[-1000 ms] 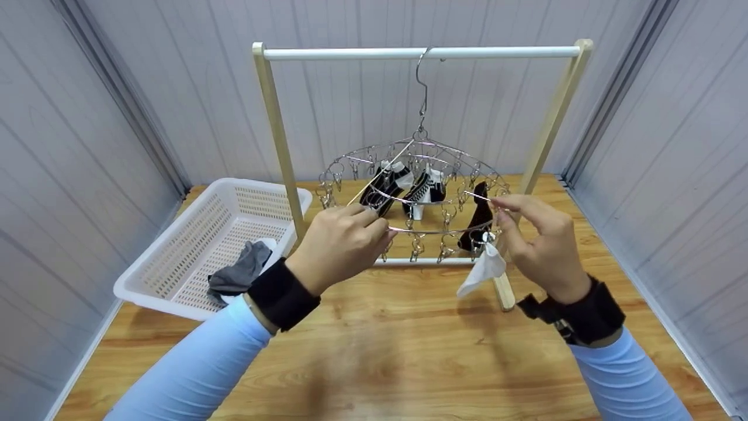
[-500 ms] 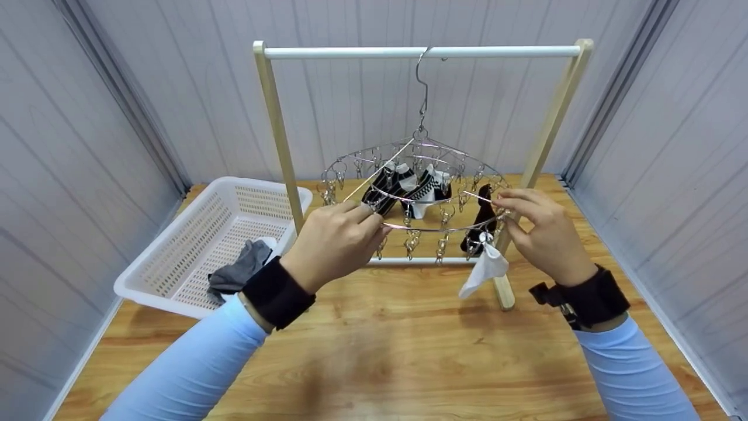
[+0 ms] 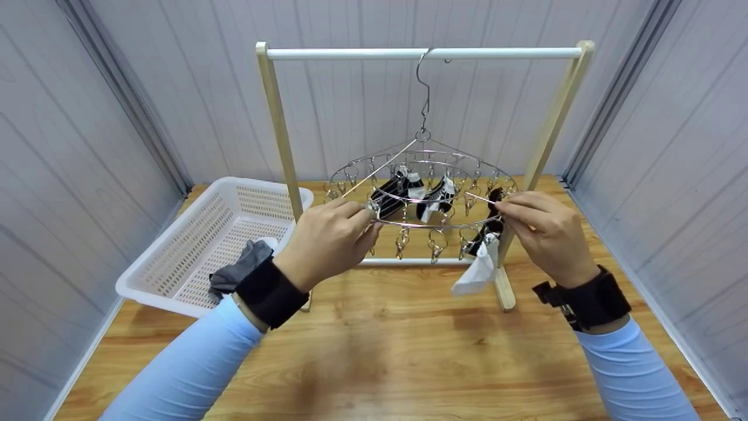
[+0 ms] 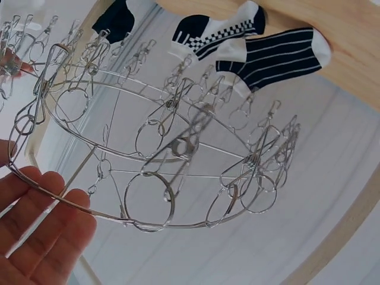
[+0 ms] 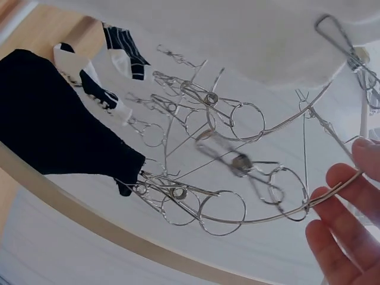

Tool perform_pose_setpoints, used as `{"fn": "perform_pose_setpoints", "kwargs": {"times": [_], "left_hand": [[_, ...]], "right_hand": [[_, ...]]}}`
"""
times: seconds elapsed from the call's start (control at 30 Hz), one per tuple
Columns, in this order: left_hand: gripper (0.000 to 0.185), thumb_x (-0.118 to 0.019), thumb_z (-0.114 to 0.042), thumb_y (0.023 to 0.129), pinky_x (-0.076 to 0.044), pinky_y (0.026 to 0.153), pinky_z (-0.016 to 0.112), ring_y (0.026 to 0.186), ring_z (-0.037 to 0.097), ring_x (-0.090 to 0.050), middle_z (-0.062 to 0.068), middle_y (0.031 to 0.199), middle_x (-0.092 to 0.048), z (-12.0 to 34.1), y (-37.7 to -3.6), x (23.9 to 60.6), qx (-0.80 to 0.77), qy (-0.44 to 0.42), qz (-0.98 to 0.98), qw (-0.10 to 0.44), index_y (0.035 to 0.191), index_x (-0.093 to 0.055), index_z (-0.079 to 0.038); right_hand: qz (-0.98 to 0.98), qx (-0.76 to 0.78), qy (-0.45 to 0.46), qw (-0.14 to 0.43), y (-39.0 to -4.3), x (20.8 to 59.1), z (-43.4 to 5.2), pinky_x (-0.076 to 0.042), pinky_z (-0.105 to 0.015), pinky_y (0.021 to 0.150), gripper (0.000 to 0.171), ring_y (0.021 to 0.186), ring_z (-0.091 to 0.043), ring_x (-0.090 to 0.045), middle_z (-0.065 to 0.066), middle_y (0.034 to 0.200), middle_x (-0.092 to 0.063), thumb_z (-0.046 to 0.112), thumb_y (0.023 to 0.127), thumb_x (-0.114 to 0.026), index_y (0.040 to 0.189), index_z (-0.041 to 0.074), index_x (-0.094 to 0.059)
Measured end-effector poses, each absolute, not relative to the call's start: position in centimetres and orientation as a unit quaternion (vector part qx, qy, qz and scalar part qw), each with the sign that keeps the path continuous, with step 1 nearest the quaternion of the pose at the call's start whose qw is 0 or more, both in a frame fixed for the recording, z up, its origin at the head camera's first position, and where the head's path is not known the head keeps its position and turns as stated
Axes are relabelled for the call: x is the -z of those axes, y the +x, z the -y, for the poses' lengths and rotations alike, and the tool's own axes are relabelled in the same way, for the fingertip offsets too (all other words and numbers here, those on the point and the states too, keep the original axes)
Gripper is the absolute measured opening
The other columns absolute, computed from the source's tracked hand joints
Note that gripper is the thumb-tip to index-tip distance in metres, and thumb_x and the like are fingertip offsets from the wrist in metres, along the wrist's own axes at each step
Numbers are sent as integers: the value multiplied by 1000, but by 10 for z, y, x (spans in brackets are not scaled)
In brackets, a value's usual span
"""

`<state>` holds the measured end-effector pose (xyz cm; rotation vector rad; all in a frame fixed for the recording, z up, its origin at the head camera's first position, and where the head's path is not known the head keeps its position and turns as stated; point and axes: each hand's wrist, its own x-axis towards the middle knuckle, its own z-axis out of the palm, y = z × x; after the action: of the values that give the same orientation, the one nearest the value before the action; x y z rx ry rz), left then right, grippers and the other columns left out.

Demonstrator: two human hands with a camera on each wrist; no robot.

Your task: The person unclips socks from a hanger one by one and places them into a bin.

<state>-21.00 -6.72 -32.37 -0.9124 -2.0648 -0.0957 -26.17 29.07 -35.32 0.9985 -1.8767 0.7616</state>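
A round metal clip hanger (image 3: 418,225) hangs by its hook from a white rail, with several clips around its rings. My left hand (image 3: 330,240) grips the front left of its outer rim, which crosses the fingers (image 4: 53,237) in the left wrist view. At the right side, my right hand (image 3: 546,234) pinches the rim between thumb and fingertips. Clipped at the back are a black striped sock (image 3: 392,196) and a checkered black-and-white sock (image 3: 435,199). A black sock (image 5: 59,119) hangs at the right, partly behind a white sock (image 3: 479,269) in the head view.
The rail (image 3: 350,54) sits on a wooden stand (image 3: 280,128) on a wood-patterned surface (image 3: 397,362). A white perforated basket (image 3: 146,263) at the left holds a grey item (image 3: 239,272), partly hidden by the left wrist. Panelled walls (image 3: 193,99) enclose three sides.
The clip hanger has turned: the socks at the back have shifted right and the front clips left. My left hand has moved slightly left, the right hand slightly right; both remain on the rim.
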Motion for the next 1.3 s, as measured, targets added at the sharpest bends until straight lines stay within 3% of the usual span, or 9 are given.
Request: {"fn": "perform_pose_setpoints", "kwargs": {"times": [0.17, 0.27, 0.43, 0.53, 0.7, 0.9, 1.03, 1.2, 1.3], "left_hand": [[26, -67, -26, 102, -66, 84, 40, 90, 27, -78, 10, 94, -81, 65, -208, 320, 36, -356, 837, 414, 100, -80, -3], [32, -66, -30, 104, -66, 92, 42, 97, 29, -79, 12, 100, -82, 60, -207, 317, 36, -361, 834, 416, 109, -80, -2], [32, -73, -33, 101, -66, 90, 41, 95, 27, -79, 9, 101, -81, 51, -206, 317, 32, -376, 816, 438, 112, -80, -3], [33, -77, -33, 98, -67, 88, 40, 95, 25, -79, 7, 102, -81, 47, -205, 318, 24, -380, 809, 447, 113, -80, -4], [30, -81, -31, 96, -67, 84, 38, 93, 23, -80, 5, 101, -82, 42, -204, 319, 11, -382, 804, 456, 112, -82, -6], [10, -80, -17, 94, -63, 71, 33, 79, 20, -76, 3, 88, -81, 41, -206, 320, -3, -372, 796, 478, 97, -79, -8], [6, -80, -12, 92, -61, 63, 31, 71, 18, -72, 1, 82, -79, 43, -206, 321, -18, -357, 788, 502, 90, -78, -7], [7, -82, -12, 92, -65, 65, 31, 72, 19, -75, 3, 85, -80, 46, -207, 323, -13, -350, 792, 500, 94, -80, -5], [9, -81, -13, 94, -66, 67, 32, 73, 20, -76, 4, 85, -80, 48, -209, 325, -5, -350, 797, 492, 92, -79, -4]], "right_hand": [[742, -291, 412, 442, -259, 353, -290, -47, -8, 103, 27, 85, -39, -74, -18, 94, -81, -16, 78, -82, 101, -2, -84], [742, -277, 417, 447, -257, 353, -288, -57, -21, 94, 28, 85, -38, -74, -17, 94, -81, -15, 79, -82, 103, -1, -85], [739, -249, 435, 450, -253, 352, -282, -61, -48, 75, 21, 83, -36, -74, -16, 92, -81, -6, 87, -79, 106, 2, -85], [734, -235, 445, 456, -251, 350, -278, -62, -51, 70, 14, 80, -36, -74, -15, 90, -81, 8, 100, -74, 107, 3, -85], [727, -226, 454, 463, -249, 347, -269, -62, -50, 62, 35, 74, -33, -75, -13, 86, -80, 26, 112, -63, 100, 2, -85], [720, -218, 461, 470, -246, 345, -260, -63, -48, 61, 25, 69, -33, -75, -14, 83, -80, 17, 105, -71, 91, 1, -84], [719, -214, 463, 472, -244, 342, -256, -63, -48, 59, 18, 67, -32, -74, -14, 80, -79, 10, 100, -74, 89, 0, -83], [722, -200, 460, 477, -239, 337, -251, -62, -48, 58, 2, 66, -31, -73, -13, 80, -79, 0, 87, -81, 88, 1, -83], [724, -188, 458, 479, -236, 334, -248, -63, -48, 58, 7, 66, -31, -73, -13, 80, -79, -2, 81, -83, 88, 1, -83]]}}
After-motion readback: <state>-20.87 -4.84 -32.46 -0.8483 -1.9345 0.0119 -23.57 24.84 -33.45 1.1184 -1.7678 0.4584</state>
